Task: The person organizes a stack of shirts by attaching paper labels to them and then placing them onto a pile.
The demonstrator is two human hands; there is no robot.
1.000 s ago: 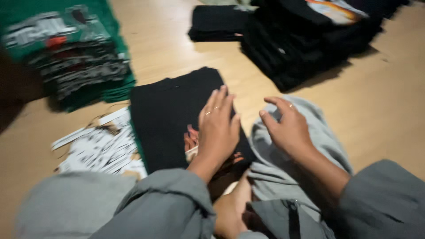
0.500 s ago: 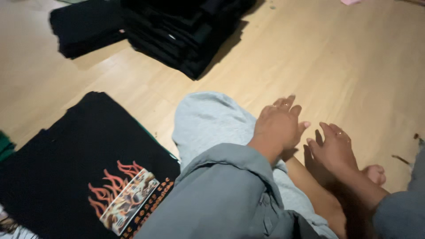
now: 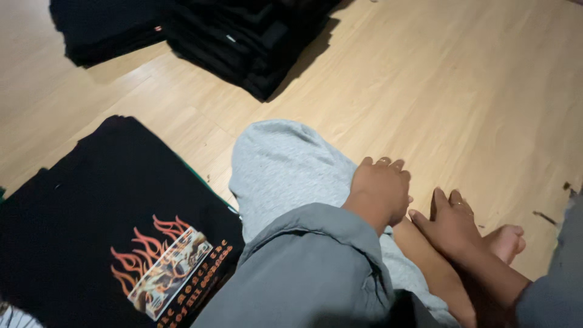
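Wood floor (image 3: 461,91) carries black stacks (image 3: 243,36) and a flame shirt (image 3: 109,243); left hand (image 3: 379,191) curled empty on grey knee (image 3: 285,170), right hand (image 3: 449,225) flat on leg (image 3: 425,255).

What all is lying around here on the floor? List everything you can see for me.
Printed shirt: one, black with an orange flame picture, flat on the floor at lower left.
Stacks of folded clothes: at least two, black, top of view.
Floor: light wood boards.
Grey trouser leg: one, bent knee, centre.
Bare foot: one, lower right.
Left hand: empty, resting on the grey knee.
Right hand: empty, by the bare foot and shin.
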